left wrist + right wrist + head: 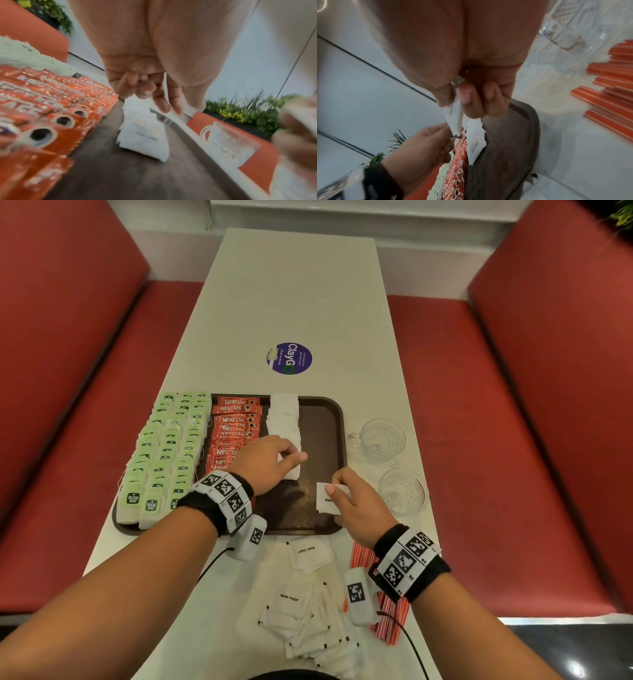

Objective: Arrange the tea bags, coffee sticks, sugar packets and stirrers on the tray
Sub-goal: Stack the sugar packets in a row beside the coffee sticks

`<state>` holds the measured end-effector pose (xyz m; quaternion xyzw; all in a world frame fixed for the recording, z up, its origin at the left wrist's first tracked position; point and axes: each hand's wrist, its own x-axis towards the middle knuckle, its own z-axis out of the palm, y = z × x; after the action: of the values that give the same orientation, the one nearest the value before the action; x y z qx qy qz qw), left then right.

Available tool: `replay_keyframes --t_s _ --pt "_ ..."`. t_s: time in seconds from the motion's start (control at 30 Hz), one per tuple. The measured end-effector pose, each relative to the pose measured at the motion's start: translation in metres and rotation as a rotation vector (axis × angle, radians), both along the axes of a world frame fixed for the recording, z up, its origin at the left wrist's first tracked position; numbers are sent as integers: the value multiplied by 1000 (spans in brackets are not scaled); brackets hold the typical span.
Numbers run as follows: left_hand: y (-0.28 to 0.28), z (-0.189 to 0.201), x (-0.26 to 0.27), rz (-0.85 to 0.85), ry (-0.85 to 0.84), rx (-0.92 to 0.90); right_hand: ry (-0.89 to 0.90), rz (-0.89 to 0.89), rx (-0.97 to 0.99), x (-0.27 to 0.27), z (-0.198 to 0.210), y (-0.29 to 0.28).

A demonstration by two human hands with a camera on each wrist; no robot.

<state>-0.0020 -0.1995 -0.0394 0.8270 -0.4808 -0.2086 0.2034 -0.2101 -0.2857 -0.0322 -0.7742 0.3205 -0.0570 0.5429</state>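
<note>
Three columns already fill the tray (337,419): tea bags (164,453), coffee sticks (234,433), then a sugar row (284,422), each kind kept to its own lane. The left hand (270,460) pinches a packet at that row's near end, probably to extend it. The right hand (356,501) pinches the next sugar packet (325,499) over the tray. Loose sugar (308,611) and stirrers (387,621) wait on the table. Only the right wrist view shows the packet's folded edge between thumb and fingertips (465,94).

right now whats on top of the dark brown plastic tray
On the dark brown plastic tray: green-tagged tea bags, red coffee sticks, white sugar packets. The left hand hides the nearest packets.
</note>
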Motion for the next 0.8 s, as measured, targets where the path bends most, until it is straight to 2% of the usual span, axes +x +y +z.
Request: replay_keyframes --t_s 0.1,0.2,0.3,0.43,0.53,0.67,0.8 --pt "12 17 -18 -10 219 -108 -19 10 17 3 -1 0" --pt "21 22 -32 -102 298 -100 -24 30 16 7 0 2" --pt "24 17 -35 -113 338 -125 17 57 5 12 1 5" --pt "27 10 -22 -60 285 -124 62 103 -139 12 -2 4" --pt "28 4 1 65 140 -85 136 177 -260 7 -5 3" --pt "26 -4 26 121 30 104 301 475 -458 1 -4 5" --pt "15 -8 31 94 -45 242 420 683 -509 -2 -5 14"
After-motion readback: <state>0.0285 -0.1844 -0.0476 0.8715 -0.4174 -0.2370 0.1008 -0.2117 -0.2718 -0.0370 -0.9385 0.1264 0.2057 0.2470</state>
